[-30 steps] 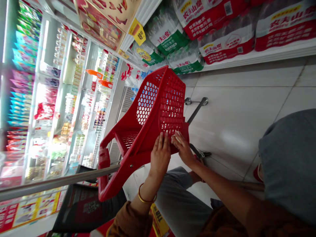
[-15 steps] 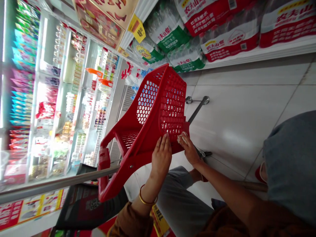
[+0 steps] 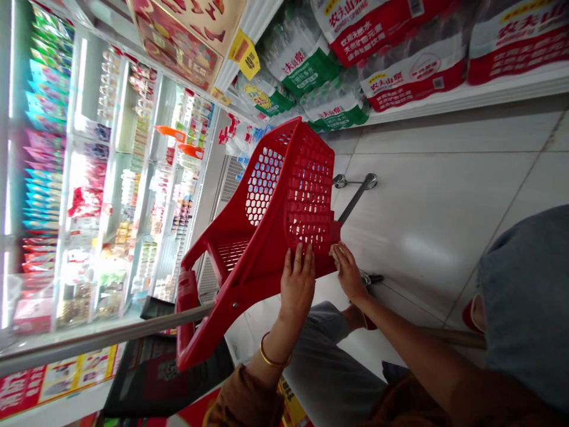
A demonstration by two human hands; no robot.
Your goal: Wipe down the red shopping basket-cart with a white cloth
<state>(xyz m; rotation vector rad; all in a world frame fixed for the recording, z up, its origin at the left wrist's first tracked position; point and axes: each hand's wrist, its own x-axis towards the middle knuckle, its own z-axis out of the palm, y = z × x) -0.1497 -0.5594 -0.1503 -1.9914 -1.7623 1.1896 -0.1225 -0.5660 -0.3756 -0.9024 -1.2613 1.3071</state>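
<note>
A red plastic shopping cart (image 3: 267, 252) with a honeycomb-holed side and a slotted panel stands before me, slanted in the view. My left hand (image 3: 299, 283), with a gold bangle at its wrist, lies flat on the cart's solid red side, fingers spread. Pinched in my right hand (image 3: 350, 275) is a small pale wipe (image 3: 334, 254), perhaps a cloth or tissue, pressed at the cart's lower edge near the metal frame leg (image 3: 354, 203). The fingers hide most of the wipe.
Packs of bottled water (image 3: 409, 74) fill a low shelf above the cart. A lit refrigerated display (image 3: 115, 196) stands at left. A metal rail (image 3: 133, 326) crosses the lower left, beside a black box-like object (image 3: 173, 373). Tiled floor (image 3: 435, 207) lies at right.
My right hand has slid with the wipe slightly right and down along the cart's lower edge. The left hand has shifted a little right, its fingers spreading wider.
</note>
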